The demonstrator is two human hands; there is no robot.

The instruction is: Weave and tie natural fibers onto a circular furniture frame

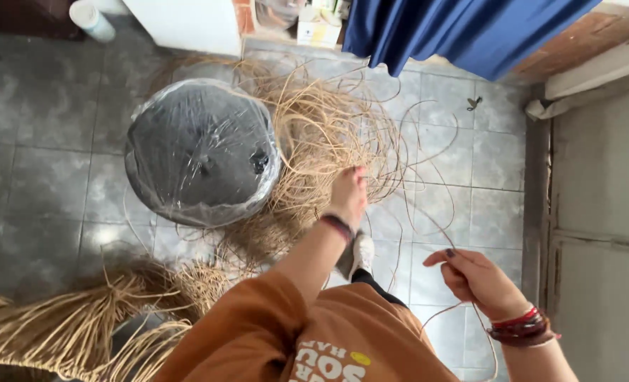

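My left hand [348,192] reaches down into a tangled heap of thin tan rattan strands [328,134] on the grey tiled floor, its fingers closed among the strands. My right hand [473,279] is raised nearer to me, pinching one long rattan strand [427,219] that runs from the heap up through its fingers and loops down past my wrist. Red and dark bracelets sit on the right wrist, a dark band on the left. My orange shirt [286,332] fills the bottom of the head view.
A round black stool or drum wrapped in clear plastic [201,152] stands left of the heap. A partly woven rattan piece with loose ends [73,325] lies at the bottom left. A blue curtain [463,25] hangs at the top, a door frame [537,205] is on the right.
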